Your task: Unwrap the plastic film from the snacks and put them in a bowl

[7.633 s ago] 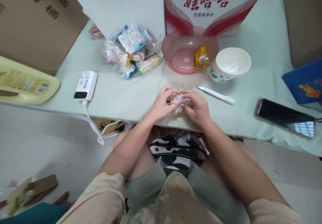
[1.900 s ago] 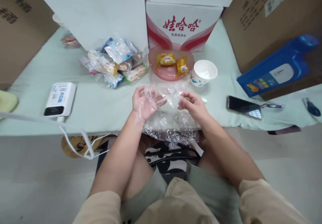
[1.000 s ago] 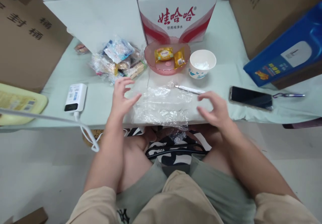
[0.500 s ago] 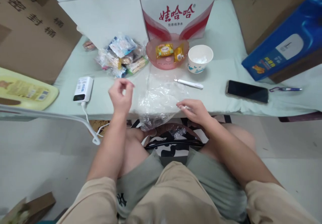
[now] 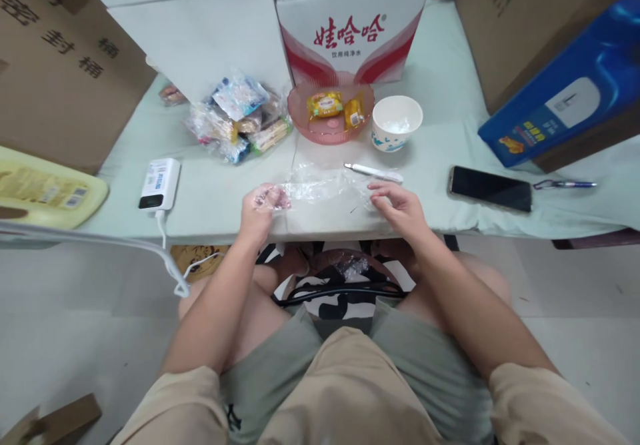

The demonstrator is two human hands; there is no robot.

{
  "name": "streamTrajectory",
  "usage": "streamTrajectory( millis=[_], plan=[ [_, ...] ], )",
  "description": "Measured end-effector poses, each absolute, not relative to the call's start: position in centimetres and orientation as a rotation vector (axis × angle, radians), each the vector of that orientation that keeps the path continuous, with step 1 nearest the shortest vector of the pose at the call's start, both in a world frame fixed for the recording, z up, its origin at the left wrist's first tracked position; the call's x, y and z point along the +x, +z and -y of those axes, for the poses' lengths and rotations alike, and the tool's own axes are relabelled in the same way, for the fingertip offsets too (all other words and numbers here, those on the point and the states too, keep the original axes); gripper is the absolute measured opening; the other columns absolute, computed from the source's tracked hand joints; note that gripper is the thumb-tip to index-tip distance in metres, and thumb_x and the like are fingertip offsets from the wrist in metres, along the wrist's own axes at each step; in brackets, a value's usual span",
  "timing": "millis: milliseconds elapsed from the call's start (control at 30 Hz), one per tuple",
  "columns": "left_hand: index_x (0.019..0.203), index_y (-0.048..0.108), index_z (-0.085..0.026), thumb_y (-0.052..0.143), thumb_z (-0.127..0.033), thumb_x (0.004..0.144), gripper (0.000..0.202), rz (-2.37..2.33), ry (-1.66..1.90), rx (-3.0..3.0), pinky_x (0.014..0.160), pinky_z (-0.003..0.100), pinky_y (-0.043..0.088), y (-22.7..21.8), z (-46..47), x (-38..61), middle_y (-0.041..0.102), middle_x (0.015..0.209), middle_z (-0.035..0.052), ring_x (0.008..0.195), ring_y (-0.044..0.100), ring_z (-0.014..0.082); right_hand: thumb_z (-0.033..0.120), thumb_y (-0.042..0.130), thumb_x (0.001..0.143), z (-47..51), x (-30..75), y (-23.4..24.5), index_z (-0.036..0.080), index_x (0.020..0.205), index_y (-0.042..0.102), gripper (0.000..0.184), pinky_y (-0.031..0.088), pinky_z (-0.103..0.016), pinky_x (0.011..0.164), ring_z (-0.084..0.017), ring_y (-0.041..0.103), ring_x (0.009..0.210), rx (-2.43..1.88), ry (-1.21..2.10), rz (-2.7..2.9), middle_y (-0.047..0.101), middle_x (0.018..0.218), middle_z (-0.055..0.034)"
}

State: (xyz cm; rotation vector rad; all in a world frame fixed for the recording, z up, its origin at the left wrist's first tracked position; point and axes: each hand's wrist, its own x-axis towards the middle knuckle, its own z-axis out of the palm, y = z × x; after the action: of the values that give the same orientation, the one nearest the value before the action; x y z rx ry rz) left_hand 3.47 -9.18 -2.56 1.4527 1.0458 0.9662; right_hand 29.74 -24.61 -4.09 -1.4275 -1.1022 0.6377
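Observation:
A clear plastic bag is stretched between my two hands just above the front of the table. My left hand is closed on its left end, and shiny film covers the fingertips. At the right end, my right hand pinches the film between thumb and fingers. Right behind the bag lies a white pen-like cutter, close to my right fingertips. Farther back are a pink bowl with two yellow packets and a paper cup with clear plastic inside.
Several wrapped snacks are heaped left of the bowl. A white power bank with a cable sits at left, a phone and a pen at right. Cartons and a blue bottle stand behind.
The bag was hanging over the table edge; now it is lifted and pulled out sideways. My left hand has moved right and taken hold of its left end.

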Motion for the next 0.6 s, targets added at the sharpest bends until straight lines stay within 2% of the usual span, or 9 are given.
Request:
streamTrajectory(
  millis=[100,200,267,300,467,533,600],
  plan=[
    [0.070,0.060,-0.019,0.070,-0.055,0.078,0.038,-1.035,1.027,1.394,0.055,0.020,0.047,-2.4,8.9,3.9,0.065,0.065,0.0006,0.057,0.059,0.0096,0.064,0.064,0.086,24.6,28.9,-3.7,0.024,0.081,0.063,0.040,0.053,-0.045,0.098,-0.024,0.073,0.100,-1.436,0.633,1.040,0.078,0.096,-0.0069],
    [0.066,0.058,-0.018,0.071,-0.051,0.078,0.037,-1.086,0.993,1.399,0.042,0.018,0.035,-2.0,8.6,4.2,0.061,0.059,-0.0012,0.044,0.048,0.0064,0.074,0.055,0.086,24.0,28.1,-3.6,0.024,0.086,0.057,0.050,0.056,-0.034,0.073,-0.018,0.071,0.070,-1.447,0.733,0.927,0.075,0.080,-0.0029],
    [0.063,0.057,-0.018,0.069,-0.043,0.078,0.032,-1.139,0.974,1.403,0.037,0.018,0.029,-1.7,8.4,4.1,0.059,0.053,-0.0020,0.037,0.041,0.0052,0.077,0.051,0.086,23.6,28.0,-3.9,0.024,0.089,0.056,0.053,0.049,-0.028,0.056,-0.014,0.060,0.051,-1.526,0.774,0.889,0.072,0.072,-0.0004],
    [0.062,0.057,-0.018,0.067,-0.039,0.079,0.029,-1.169,0.978,1.395,0.036,0.018,0.027,-1.6,8.3,3.9,0.058,0.051,-0.0023,0.035,0.039,0.0048,0.075,0.051,0.086,23.4,28.1,-4.1,0.024,0.090,0.058,0.052,0.045,-0.027,0.053,-0.013,0.056,0.047,-1.592,0.760,0.893,0.070,0.068,0.0005],
    [0.060,0.056,-0.018,0.061,-0.029,0.073,0.018,-1.264,0.907,1.249,0.034,0.018,0.024,-0.8,8.7,2.8,0.056,0.048,-0.0019,0.034,0.038,0.0052,0.059,0.056,0.087,23.7,28.7,-4.5,0.021,0.085,0.065,0.038,0.048,-0.030,0.064,-0.017,0.062,0.057,-1.786,0.655,1.029,0.067,0.060,-0.0005],
    [0.061,0.055,-0.018,0.062,-0.030,0.070,0.016,-1.212,0.841,1.183,0.033,0.018,0.021,-0.5,9.0,2.6,0.063,0.055,0.0006,0.035,0.041,0.0060,0.063,0.053,0.088,24.1,28.7,-4.1,0.021,0.081,0.068,0.045,0.053,-0.035,0.073,-0.020,0.067,0.069,-1.690,0.708,1.152,0.074,0.072,-0.0046],
    [0.058,0.051,-0.019,0.063,-0.033,0.067,0.020,-1.117,0.835,1.156,0.033,0.018,0.016,-0.3,9.1,2.4,0.069,0.063,0.0043,0.037,0.043,0.0063,0.073,0.043,0.091,24.4,28.5,-3.4,0.022,0.079,0.073,0.061,0.053,-0.044,0.091,-0.026,0.071,0.095,-1.505,0.818,1.384,0.078,0.089,-0.0086]
  ],
)
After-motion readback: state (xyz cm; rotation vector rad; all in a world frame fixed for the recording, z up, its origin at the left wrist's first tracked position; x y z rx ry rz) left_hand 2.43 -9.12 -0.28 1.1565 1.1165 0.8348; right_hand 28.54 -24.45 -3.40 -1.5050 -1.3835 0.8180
